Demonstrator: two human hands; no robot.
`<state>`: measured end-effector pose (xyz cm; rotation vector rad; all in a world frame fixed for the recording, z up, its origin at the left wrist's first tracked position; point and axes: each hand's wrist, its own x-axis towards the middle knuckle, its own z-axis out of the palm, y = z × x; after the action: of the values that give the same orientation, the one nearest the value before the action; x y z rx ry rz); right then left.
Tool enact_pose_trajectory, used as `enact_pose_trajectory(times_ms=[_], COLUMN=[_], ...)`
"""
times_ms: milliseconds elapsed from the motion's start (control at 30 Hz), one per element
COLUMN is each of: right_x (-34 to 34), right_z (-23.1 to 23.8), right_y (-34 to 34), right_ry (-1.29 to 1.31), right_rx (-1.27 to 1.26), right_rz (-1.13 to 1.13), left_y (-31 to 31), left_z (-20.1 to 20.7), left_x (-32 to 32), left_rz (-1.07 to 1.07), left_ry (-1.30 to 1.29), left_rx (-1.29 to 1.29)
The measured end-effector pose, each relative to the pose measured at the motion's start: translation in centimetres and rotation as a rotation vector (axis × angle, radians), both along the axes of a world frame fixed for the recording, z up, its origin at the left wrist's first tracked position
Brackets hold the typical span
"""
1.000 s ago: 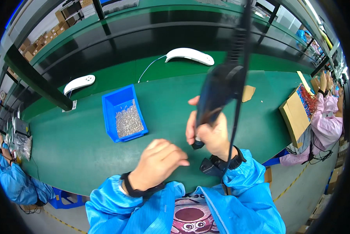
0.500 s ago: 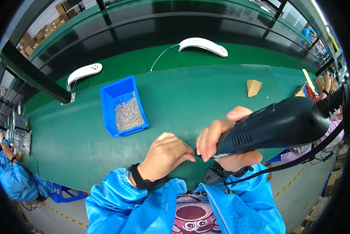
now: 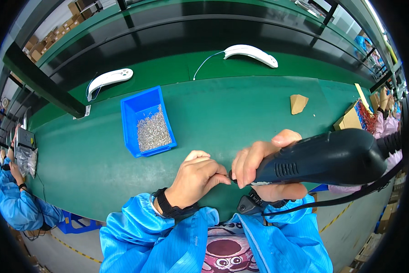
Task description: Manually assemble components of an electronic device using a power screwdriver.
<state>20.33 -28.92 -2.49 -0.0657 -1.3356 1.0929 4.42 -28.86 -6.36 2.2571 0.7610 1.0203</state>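
Note:
A black electric screwdriver (image 3: 325,157) lies almost level in my right hand (image 3: 255,160), with the fingers wrapped round its front end and its tip toward the left. My left hand (image 3: 197,176) is closed in a pinch right at that tip. Whatever sits between its thumb and fingers is hidden or too small to make out. Beyond my left hand stands a blue bin (image 3: 129,119), part filled with small silver screws (image 3: 153,133).
Two white curved parts (image 3: 251,53) with thin wires lie on the green belt behind the table (image 3: 77,182). A cardboard scrap (image 3: 298,103) and a box of red and blue wires (image 3: 348,119) are at right. Co-workers sit at both sides.
The white curved parts have shifted right along the belt. The screwdriver's rear end has dipped and moved slightly right. My left hand stays at its tip.

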Motion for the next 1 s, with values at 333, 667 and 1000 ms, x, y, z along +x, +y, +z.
enact_pose_trajectory(times_ms=[333,667,1000], right_x=[0.1,5.1,24.5], right_z=[-0.6,-1.9,-12.1], right_y=[-0.6,2.7,8.3], right_ry=[-0.178,-0.341,-0.704], right_rx=[-0.162,-0.325,-0.684], right_rz=[-0.085,-0.301,-1.144], left_y=[0.5,3.1,5.3], left_z=[-0.1,2.9,1.2], left_x=[-1.2,-5.7,-9.2], left_rz=[0.075,0.349,0.620], left_ry=[0.023,0.059,0.202], left_rx=[0.024,0.301,0.353])
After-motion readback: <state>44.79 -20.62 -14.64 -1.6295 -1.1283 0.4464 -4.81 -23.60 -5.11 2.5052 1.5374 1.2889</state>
